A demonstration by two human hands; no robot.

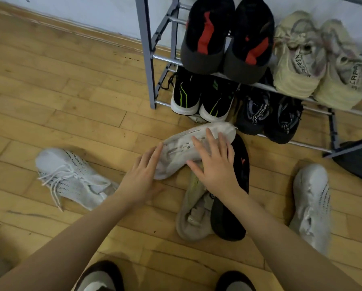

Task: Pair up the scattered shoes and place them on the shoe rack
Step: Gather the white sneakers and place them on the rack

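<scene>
- Seen from the person's head, looking down at a wooden floor [49, 80] in front of a grey metal shoe rack [147, 55] that stands against the wall.
- The rack already holds four pairs: black and red shoes [226, 36] and cream shoes [318, 59] on an upper shelf, black and green shoes [201, 95] and dark shoes [268, 114] on a lower one.
- A white shoe [182, 148] lies on its side just in front of the rack, resting across a beige shoe [193, 217] and a black shoe [236, 196].
- Two more white shoes lie apart on the floor: a laced white shoe [70, 177] to the left, a worn white shoe [311, 204] to the right.
- The left hand [142, 175] touches the heel end of the middle white shoe, its fingers straight.
- The right hand [215, 164] lies flat across the shoe's upper, fingers spread wide.
- Neither grip has closed; both hands only rest on the shoe.
- The shoe looks light, with a soft knit upper that would crumple under a squeeze, and a firmer sole.
- The best hold is probably around the heel or along the sole edge, as the upper would likely sag.
- Its mate is likely one of the two white shoes; which one I cannot tell.
</scene>
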